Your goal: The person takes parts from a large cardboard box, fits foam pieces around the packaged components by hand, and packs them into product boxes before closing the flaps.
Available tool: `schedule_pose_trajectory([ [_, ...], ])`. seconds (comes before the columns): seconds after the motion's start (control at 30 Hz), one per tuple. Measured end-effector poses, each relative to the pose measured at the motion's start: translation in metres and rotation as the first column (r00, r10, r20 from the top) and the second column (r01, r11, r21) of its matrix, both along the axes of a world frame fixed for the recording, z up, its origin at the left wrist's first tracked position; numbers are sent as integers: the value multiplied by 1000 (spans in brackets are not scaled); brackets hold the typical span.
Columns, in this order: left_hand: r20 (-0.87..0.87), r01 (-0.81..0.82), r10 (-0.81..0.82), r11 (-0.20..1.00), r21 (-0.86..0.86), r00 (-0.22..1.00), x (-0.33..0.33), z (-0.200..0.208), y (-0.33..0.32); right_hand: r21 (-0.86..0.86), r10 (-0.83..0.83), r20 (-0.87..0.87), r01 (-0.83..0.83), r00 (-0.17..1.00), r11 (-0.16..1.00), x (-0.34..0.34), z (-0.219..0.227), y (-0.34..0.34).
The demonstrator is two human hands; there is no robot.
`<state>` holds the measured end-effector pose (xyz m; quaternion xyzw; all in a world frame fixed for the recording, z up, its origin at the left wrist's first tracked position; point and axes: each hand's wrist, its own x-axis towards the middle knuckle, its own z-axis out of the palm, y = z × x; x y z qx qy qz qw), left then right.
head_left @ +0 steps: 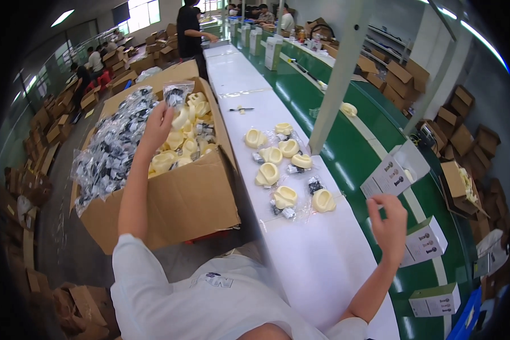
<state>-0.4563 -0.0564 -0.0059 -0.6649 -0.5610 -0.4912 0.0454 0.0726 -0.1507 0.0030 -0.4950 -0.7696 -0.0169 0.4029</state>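
Note:
My left hand [161,120] reaches over a large open carton [181,198] and pinches a clear plastic bag [177,94] with dark parts inside. Under it the carton holds cream plastic pieces [173,141] on the right and a heap of small bags [110,141] of dark and white parts on the left. My right hand [390,222] hovers at the right edge of the white worktop, fingers loosely curled and apart, with nothing visible in them. Just beyond it, an open white box [394,173] lies tilted on the green conveyor, with a bit of cream showing inside.
Several cream pieces with bags [285,197] lie on the white worktop [311,249], a pen [242,109] farther up. More boxes [425,243] stand along the green conveyor [334,153]. A pale post [340,79] rises beside the worktop. A person in black [189,31] stands beyond the carton.

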Motion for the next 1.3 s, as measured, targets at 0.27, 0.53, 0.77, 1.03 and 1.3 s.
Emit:
schedule_pose_trajectory([
  [0.27, -49, 690, -764, 606, -396, 643, 230, 8, -85, -360, 235, -699, -616, 675, 700, -61, -16, -1],
  [0.53, -44, 893, -941, 332, -305, 335, 342, 12, -51, -399, -90, -803, -418, 590, 816, 7, 5, 6],
  [0.77, 604, 899, -783, 360, 248, 147, 431, -4, -6, -26, 36, -827, -103, 560, 994, 32, -10, 26],
  [1.03, 188, 754, -886, 459, 470, 423, 512, -20, 20, 48, 44, -999, -376, -18, 925, 52, -7, 30],
  [1.3, 589, 740, -798, 470, 481, 124, 533, -14, 52, 3, -184, -824, 328, 536, 945, 86, 5, 8],
])
